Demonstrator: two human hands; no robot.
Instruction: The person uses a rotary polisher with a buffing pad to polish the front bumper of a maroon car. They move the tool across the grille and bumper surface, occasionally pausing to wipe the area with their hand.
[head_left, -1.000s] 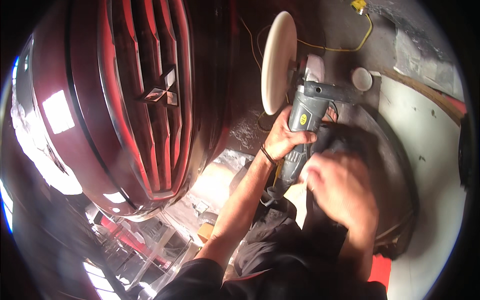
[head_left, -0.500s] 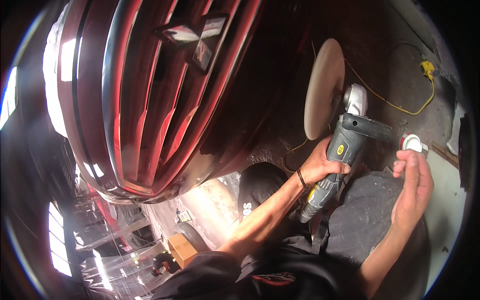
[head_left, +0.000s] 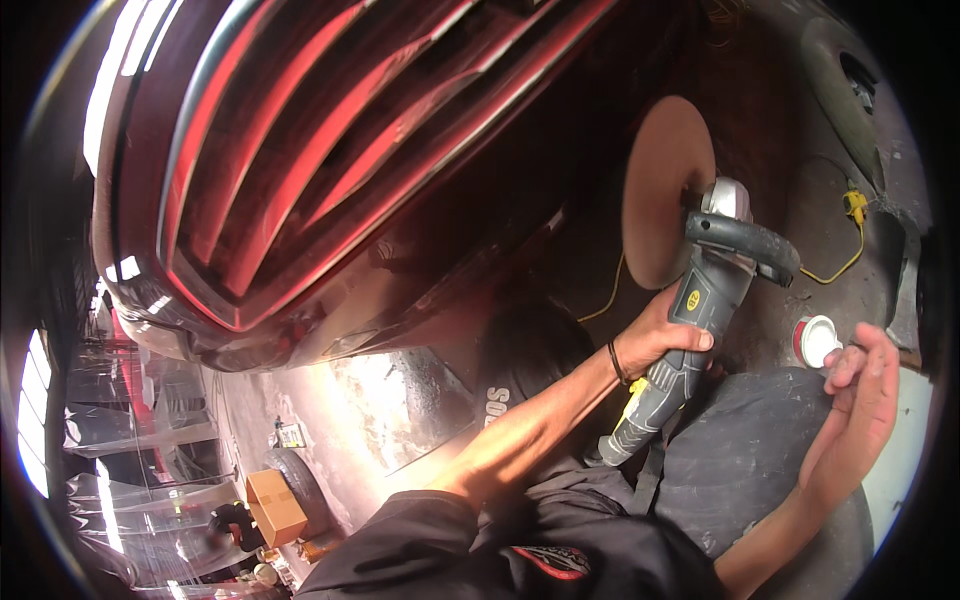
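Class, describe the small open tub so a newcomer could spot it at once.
From the dark red car's grille, go right to the grey polisher in the left hand. Farther right, just left of the right hand, is the tub. Its white round mouth and red side distinguish it from the polisher.

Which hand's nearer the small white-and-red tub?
Right. The right hand is close beside the tub; whether they touch is unclear. The left hand is farther off, to the tub's left, gripping the polisher.
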